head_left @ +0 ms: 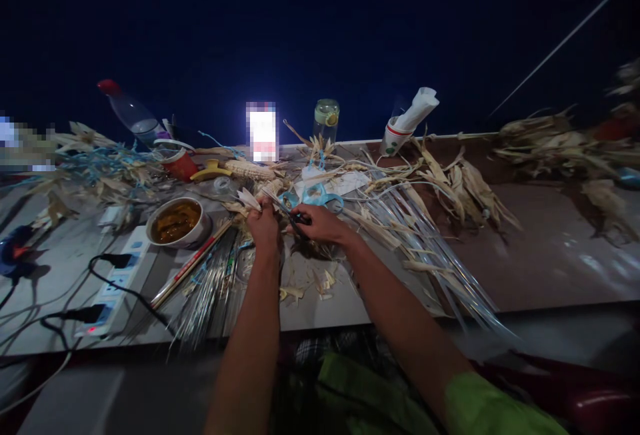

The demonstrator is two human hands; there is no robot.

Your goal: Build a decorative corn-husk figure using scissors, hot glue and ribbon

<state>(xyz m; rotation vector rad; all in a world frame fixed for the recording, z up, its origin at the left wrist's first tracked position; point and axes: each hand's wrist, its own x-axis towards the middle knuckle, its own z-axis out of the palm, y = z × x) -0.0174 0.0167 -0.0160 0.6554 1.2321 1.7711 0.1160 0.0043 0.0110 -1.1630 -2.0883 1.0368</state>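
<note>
My left hand [263,223] pinches a pale piece of corn husk [249,199] above the middle of the table. Close on its right, my right hand [316,223] is closed around dark-handled scissors [301,218], whose blades point up and left toward the husk. Whether the blades touch the husk is too small to tell. Behind my hands lie a corn cob [251,170] and a roll of light-blue ribbon [320,196]. Small husk scraps [295,291] are scattered on the table below my wrists.
A bowl of brown liquid [177,222], a power strip [123,282] with cables and thin wires [213,295] are on the left. Clear rods [450,268] and husk bundles [465,188] lie right. A bottle [133,115], jar [327,118] and paper cup [396,136] stand behind.
</note>
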